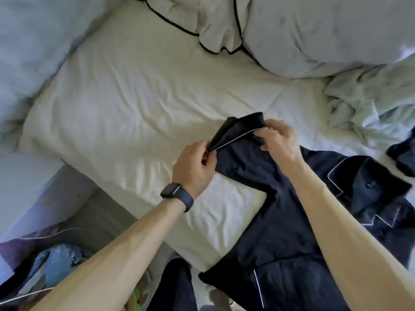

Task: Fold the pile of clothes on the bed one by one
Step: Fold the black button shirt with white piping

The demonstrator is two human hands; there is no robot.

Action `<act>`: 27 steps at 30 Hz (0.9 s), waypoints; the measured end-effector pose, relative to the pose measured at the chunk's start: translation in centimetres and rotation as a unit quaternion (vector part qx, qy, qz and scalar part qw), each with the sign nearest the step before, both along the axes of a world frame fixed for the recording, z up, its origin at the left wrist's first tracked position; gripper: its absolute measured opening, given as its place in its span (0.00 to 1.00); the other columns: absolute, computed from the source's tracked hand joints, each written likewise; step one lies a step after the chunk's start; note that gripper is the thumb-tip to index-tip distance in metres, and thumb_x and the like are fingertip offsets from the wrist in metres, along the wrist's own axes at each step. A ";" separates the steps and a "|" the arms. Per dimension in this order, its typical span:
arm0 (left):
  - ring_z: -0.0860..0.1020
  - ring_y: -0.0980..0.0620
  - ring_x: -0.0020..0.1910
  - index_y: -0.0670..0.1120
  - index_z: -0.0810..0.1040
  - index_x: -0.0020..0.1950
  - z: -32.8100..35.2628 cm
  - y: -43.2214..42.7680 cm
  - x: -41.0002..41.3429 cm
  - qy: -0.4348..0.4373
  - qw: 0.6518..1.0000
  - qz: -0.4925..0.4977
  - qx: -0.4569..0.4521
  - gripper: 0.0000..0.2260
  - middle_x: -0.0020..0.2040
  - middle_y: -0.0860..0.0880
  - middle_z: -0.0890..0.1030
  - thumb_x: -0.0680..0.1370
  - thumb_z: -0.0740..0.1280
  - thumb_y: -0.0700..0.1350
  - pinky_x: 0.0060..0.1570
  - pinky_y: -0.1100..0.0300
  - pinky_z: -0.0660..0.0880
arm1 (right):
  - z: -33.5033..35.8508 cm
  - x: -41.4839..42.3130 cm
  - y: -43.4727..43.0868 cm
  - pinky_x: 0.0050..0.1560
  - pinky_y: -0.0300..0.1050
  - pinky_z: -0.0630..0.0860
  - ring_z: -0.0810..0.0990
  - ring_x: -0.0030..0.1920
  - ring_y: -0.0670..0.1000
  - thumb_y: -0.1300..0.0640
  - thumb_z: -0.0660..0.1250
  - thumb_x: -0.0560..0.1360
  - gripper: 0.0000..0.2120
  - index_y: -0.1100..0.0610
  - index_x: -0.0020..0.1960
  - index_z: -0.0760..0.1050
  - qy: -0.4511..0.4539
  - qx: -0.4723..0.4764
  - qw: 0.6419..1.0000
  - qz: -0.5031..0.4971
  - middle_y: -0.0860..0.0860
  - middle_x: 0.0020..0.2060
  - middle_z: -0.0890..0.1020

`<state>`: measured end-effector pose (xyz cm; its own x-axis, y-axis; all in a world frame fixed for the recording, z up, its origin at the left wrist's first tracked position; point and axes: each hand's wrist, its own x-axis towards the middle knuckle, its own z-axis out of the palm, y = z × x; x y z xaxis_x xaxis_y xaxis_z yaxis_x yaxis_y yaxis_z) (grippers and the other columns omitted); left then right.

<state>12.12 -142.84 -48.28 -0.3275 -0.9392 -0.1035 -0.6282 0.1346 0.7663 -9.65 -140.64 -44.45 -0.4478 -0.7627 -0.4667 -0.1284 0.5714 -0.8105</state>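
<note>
– Pinching the piped cuff (235, 136) of the navy pyjama shirt (280, 221): left hand (193, 169), thumb and fingers curled on the cuff's lower-left end. That wrist carries a watch (177, 195).
– And the right hand (278, 140)?
– Fingers curled, gripping the cuff's other end, centre-right of frame. Cuff edge runs taut between both hands.
– Shirt body?
– Spread on the white sheet (134, 108), lower right. At the right edge, a second dark garment (402, 153), apart.

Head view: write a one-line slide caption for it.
Left hand and right hand pinch the white-piped cuff of a navy pajama shirt lying on the cream bed.
</note>
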 end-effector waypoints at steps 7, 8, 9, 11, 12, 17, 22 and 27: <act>0.79 0.44 0.42 0.44 0.84 0.51 2.5 21.8 -10.7 0.010 0.936 -0.315 -0.159 0.08 0.42 0.48 0.82 0.73 0.72 0.42 0.38 0.52 0.76 | 3.5 -7.0 32.9 0.36 0.49 0.79 0.82 0.30 0.53 0.49 0.59 0.84 0.17 0.54 0.44 0.81 -0.077 0.077 0.962 -0.250 0.54 0.35 0.85; 0.80 0.44 0.41 0.45 0.84 0.50 2.4 25.0 -11.6 0.011 0.918 -0.358 -0.172 0.08 0.42 0.48 0.83 0.71 0.73 0.41 0.38 0.53 0.76 | 2.9 -7.1 37.3 0.36 0.50 0.80 0.84 0.32 0.55 0.40 0.57 0.83 0.23 0.57 0.46 0.80 -0.079 0.100 0.947 -0.295 0.55 0.36 0.86; 0.79 0.44 0.40 0.46 0.84 0.50 2.1 28.2 -12.3 0.010 0.898 -0.401 -0.182 0.08 0.41 0.49 0.82 0.71 0.73 0.41 0.38 0.54 0.76 | 2.2 -6.9 41.6 0.37 0.51 0.81 0.84 0.33 0.56 0.34 0.58 0.81 0.27 0.58 0.46 0.79 -0.075 0.126 0.932 -0.332 0.56 0.36 0.86; 0.78 0.46 0.38 0.48 0.84 0.48 1.4 34.2 -13.4 0.000 0.851 -0.488 -0.194 0.08 0.40 0.50 0.81 0.71 0.69 0.44 0.37 0.56 0.73 | 0.6 -6.1 49.0 0.39 0.54 0.83 0.85 0.35 0.56 0.30 0.63 0.75 0.30 0.58 0.46 0.80 -0.058 0.158 0.912 -0.373 0.56 0.35 0.86; 0.77 0.47 0.38 0.49 0.83 0.48 0.9 36.9 -13.8 -0.016 0.825 -0.529 -0.199 0.08 0.39 0.51 0.80 0.72 0.67 0.45 0.37 0.57 0.72 | -0.4 -5.5 52.1 0.41 0.55 0.83 0.86 0.36 0.56 0.31 0.66 0.74 0.28 0.58 0.46 0.81 -0.056 0.165 0.909 -0.378 0.55 0.35 0.85; 0.76 0.53 0.38 0.55 0.82 0.45 -3.3 46.6 -13.9 -0.181 0.655 -0.706 -0.200 0.09 0.38 0.56 0.79 0.67 0.73 0.52 0.38 0.60 0.70 | -6.2 -3.3 62.1 0.52 0.52 0.80 0.84 0.45 0.52 0.52 0.71 0.76 0.05 0.52 0.49 0.84 -0.010 0.239 0.922 -0.305 0.48 0.42 0.86; 0.73 0.47 0.63 0.54 0.75 0.68 -7.3 49.3 -13.1 -0.284 0.596 -0.742 -0.113 0.22 0.64 0.49 0.76 0.74 0.68 0.49 0.61 0.54 0.68 | -9.8 -2.7 65.7 0.61 0.42 0.70 0.77 0.62 0.52 0.55 0.67 0.78 0.15 0.54 0.63 0.81 0.040 0.285 0.937 -0.199 0.51 0.63 0.77; 0.53 0.45 0.79 0.51 0.66 0.77 -8.2 49.4 -13.0 -0.388 0.507 -0.763 -0.100 0.27 0.79 0.46 0.59 0.77 0.64 0.49 0.77 0.45 0.48 | -10.1 -1.3 66.4 0.67 0.48 0.69 0.70 0.69 0.54 0.36 0.62 0.77 0.28 0.51 0.71 0.74 0.031 0.350 0.924 -0.150 0.50 0.72 0.66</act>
<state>-0.89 -93.45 -56.45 -0.6227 0.3297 -0.7096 0.2227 0.9441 0.2432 -10.93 -74.25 -54.53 -0.6329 -0.1210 -0.7647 0.0860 0.9706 -0.2248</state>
